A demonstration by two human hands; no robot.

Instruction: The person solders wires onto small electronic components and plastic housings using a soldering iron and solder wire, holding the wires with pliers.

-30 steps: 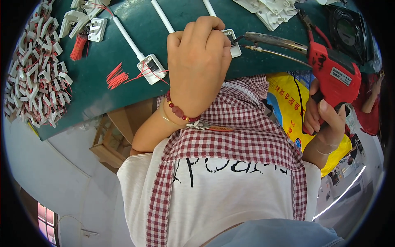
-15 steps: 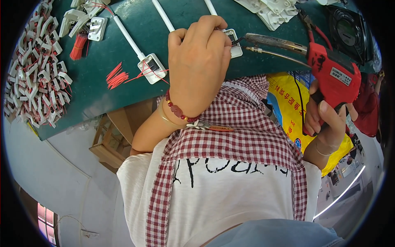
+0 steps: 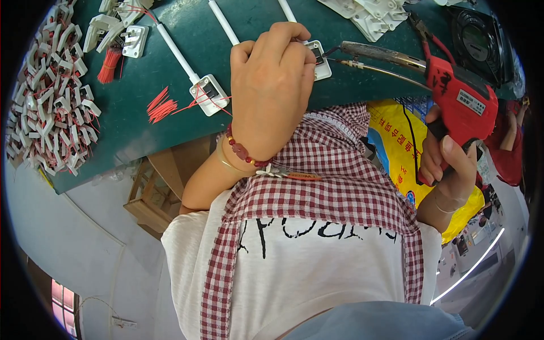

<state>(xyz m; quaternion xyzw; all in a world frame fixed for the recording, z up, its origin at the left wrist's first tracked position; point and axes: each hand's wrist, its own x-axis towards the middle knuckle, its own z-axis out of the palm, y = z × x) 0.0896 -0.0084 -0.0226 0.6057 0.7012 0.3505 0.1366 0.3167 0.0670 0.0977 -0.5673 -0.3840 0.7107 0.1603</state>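
My left hand [image 3: 273, 85] is closed, its bent fingers over a small white plug housing [image 3: 324, 69] with a dark inner part. What its fingertips pinch is hidden. In my right hand [image 3: 450, 156] is a red soldering gun [image 3: 462, 99], gripped by its handle. The gun's long metal barrel points left, and its thin tip is at the housing's right side; contact cannot be made out. To the left lies another open white housing [image 3: 209, 96], with red wires across it and a white tube [image 3: 175, 52] running up from it.
Piled on the green table [image 3: 133, 107] at the left are many white parts with red wires [image 3: 54, 107]. Cut red wires [image 3: 162, 106] lie nearby. White plug pieces [image 3: 371, 17], red-handled pliers [image 3: 433, 39] and a black round-framed device [image 3: 479, 42] are at the far right. A yellow bag [image 3: 396, 153] hangs below.
The soldering gun's tip has shifted slightly right, away from the housing's middle. My left hand has moved a little left, and more of the housing shows.
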